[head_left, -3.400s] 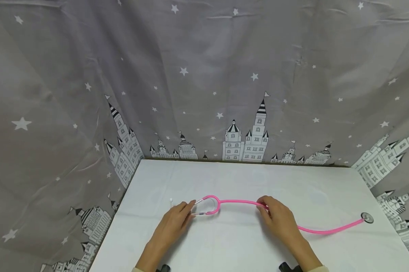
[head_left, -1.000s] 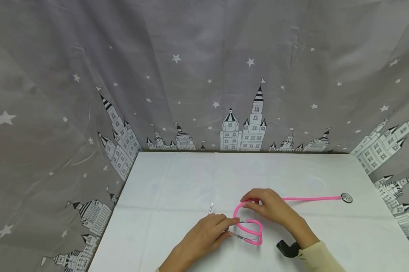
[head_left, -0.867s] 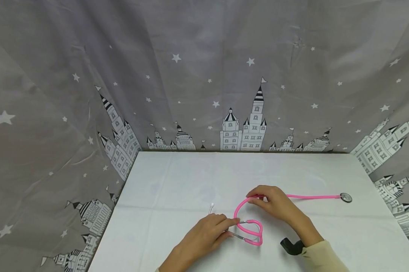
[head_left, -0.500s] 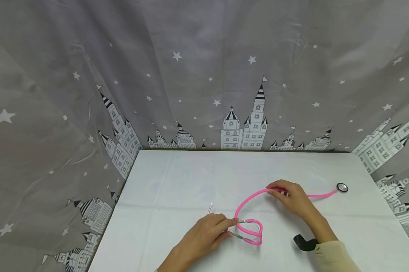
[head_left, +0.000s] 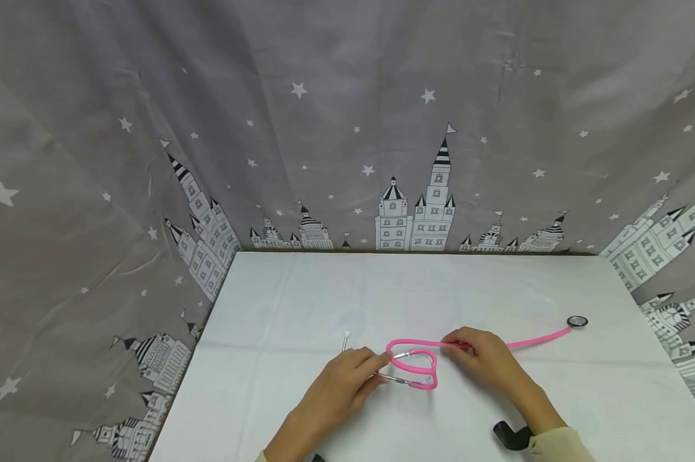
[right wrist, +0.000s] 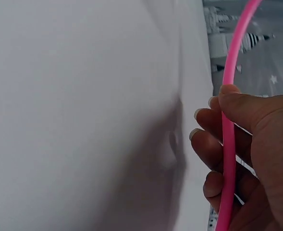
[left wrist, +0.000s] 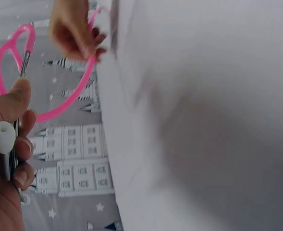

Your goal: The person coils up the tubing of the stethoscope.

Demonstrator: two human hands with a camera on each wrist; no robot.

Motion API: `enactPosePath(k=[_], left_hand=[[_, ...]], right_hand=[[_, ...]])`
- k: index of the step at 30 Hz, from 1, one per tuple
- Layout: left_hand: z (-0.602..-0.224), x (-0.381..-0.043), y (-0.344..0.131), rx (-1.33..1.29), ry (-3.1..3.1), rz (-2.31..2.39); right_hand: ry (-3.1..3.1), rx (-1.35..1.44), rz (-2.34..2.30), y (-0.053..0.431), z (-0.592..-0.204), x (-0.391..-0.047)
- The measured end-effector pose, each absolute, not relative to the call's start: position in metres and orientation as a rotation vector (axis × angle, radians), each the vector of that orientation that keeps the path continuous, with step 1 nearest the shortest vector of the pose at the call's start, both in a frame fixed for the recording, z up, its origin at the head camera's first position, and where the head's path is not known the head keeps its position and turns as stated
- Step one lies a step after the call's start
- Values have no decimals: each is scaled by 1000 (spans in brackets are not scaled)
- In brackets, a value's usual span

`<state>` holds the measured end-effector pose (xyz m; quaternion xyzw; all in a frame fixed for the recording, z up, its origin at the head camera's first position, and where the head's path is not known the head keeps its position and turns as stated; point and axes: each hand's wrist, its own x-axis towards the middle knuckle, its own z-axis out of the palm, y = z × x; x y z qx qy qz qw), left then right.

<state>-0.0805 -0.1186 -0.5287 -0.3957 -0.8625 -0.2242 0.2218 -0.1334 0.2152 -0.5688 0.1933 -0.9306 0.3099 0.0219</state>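
A pink stethoscope (head_left: 419, 342) stretches across the white table in the head view. My left hand (head_left: 341, 384) grips its metal ear tubes, and a white ear tip (left wrist: 4, 138) pokes out beside the thumb in the left wrist view. From that hand the pink tubing loops back on itself near the yoke. Farther along, my right hand (head_left: 486, 359) pinches the tubing (right wrist: 229, 144) between thumb and fingers. The round chest piece (head_left: 577, 321) lies at the far right end, beyond the right hand.
A white table (head_left: 301, 289) lies under both hands. Behind it and along its sides hangs a grey curtain (head_left: 324, 141) printed with stars and castles. A black wrist mount (head_left: 511, 436) sits at the right sleeve.
The right hand has slid right along the tubing, then come down closer to the table. Both ear tubes and tubing loop, held in the left hand, have shifted slightly left and up in view.
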Motion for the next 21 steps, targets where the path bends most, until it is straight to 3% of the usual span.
enactPosePath(k=[11, 21], left_hand=[[-524, -101, -130, -825, -2489, -590], [-533, -106, -130, -785, -2575, -608]], right_hand=[[-2595, 1077, 790, 176, -565, -73], [-2382, 1222, 767, 168, -515, -55]])
